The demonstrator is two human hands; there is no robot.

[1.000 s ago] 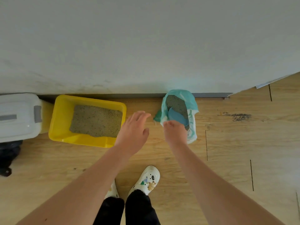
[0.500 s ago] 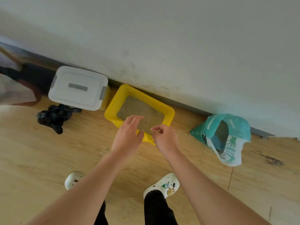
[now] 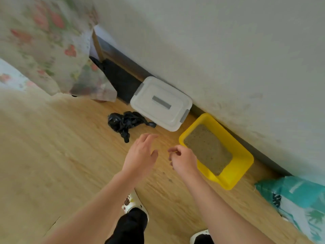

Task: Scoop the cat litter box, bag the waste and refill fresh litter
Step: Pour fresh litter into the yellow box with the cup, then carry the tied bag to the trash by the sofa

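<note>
Upper left, a floral cloth [image 3: 44, 46] hangs; at centre a crumpled black bag [image 3: 123, 123] lies beside a lidded white bin [image 3: 161, 103], prob. kept near for bagging waste. The left hand [image 3: 140, 155], fingers spread wide & empty, stretches toward that bag. The right hand [image 3: 184, 159], fingers loosely curled (can't tell if pinching anything), hovers by the yellow litter box [image 3: 242, 155], right of centre against the wall. A teal litter bag [image 3: 295, 191] sits lower right, likely for the refill.

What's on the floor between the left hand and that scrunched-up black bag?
Nothing, just bare wooden floor. In the head view, the left hand hovers apart from the black bag, with only floorboards between them.
</note>
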